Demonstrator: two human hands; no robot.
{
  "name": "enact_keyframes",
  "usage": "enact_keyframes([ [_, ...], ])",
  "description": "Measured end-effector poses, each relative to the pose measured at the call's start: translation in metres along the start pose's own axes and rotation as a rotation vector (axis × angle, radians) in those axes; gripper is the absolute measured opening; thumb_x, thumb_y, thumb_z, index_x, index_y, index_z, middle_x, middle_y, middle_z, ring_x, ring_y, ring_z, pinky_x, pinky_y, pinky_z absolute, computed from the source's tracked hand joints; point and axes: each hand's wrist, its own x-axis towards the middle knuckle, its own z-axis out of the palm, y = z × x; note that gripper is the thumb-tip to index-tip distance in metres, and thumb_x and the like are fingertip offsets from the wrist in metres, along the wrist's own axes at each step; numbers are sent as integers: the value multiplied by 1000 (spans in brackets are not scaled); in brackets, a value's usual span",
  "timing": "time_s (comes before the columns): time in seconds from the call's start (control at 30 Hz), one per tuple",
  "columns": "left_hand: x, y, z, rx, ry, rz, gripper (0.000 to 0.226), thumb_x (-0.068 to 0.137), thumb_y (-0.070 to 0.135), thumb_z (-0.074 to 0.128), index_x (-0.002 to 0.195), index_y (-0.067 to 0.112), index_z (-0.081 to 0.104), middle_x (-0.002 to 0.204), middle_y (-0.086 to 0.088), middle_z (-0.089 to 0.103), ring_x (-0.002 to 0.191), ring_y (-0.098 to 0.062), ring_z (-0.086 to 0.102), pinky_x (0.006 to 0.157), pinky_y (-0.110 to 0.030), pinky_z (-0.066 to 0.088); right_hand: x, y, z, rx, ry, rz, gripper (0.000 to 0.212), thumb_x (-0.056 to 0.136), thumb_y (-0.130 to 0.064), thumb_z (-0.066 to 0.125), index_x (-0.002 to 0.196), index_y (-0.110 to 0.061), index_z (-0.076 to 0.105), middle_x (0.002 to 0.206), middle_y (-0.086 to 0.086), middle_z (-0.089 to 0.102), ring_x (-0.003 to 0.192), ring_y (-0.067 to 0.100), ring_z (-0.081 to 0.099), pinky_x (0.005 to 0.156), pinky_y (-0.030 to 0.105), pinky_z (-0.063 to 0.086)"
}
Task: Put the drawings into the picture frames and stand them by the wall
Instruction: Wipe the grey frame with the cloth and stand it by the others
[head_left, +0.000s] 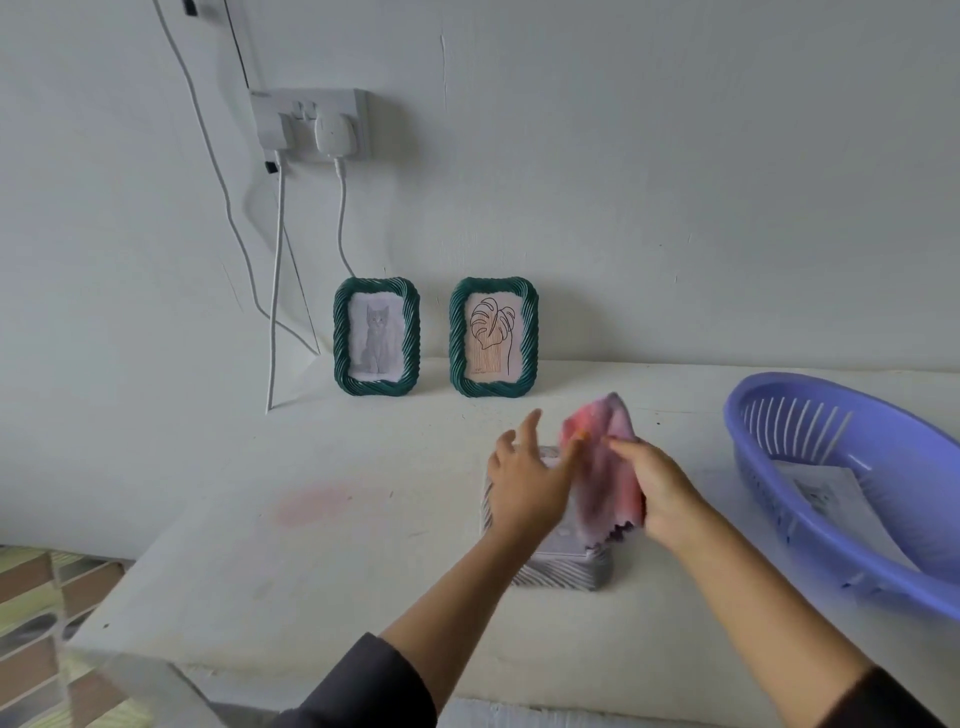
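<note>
Fingers (621, 446) of the right hand (660, 488) pinched a pink cloth (605, 462), left hand (524, 488) spread — wiping meant pinning the lower-centre striped frame (550, 574) flat.

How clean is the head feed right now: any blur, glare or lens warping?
Head view: light is soft and even, with no glare on the cat drawing in its green twisted-rim frame; the pink cloth gripped by the right hand is motion-blurred; the wide lens stretches the purple-blue plastic basket at the right edge.
</note>
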Motion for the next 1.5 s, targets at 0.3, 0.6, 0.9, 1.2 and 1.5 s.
enact_keyframes([
  [0.3,0,-4,-22,18,21,-41,68,80,50,57,141,34,30,127,-10,38,113,-33,56,98,-36,43,1,19,30,201,-262,121,89,87,-68,4,100,-6,67,98,14,70,96,25,63,86,36,42],
  [0.6,33,-106,-87,674,65,-344,87,76,77,38,146,32,15,146,-11,21,130,-34,29,103,-51,31,18,31,1,-408,22,-148,62,98,-45,16,133,-4,46,143,13,45,135,25,39,114,34,24],
  [0.9,33,-111,-78,700,160,-280,77,87,70,18,150,27,8,159,-9,-6,147,-30,-7,113,-56,-13,16,67,-13,-1148,216,-360,42,96,-22,42,133,-2,44,145,11,41,133,25,38,107,31,29],
  [1.2,-9,-68,-6,517,36,-161,64,88,47,7,126,17,49,142,-8,36,134,-27,28,113,-40,18,19,72,-15,-1350,244,-318,53,98,-34,34,144,-9,28,156,3,20,144,14,16,117,31,8],
  [1.5,-4,-53,-33,-430,-17,-273,16,86,2,58,75,13,60,59,1,64,60,-19,54,60,-32,52,21,70,-16,-729,238,-290,41,84,-20,62,123,-6,55,124,10,61,123,26,51,107,36,34],
])
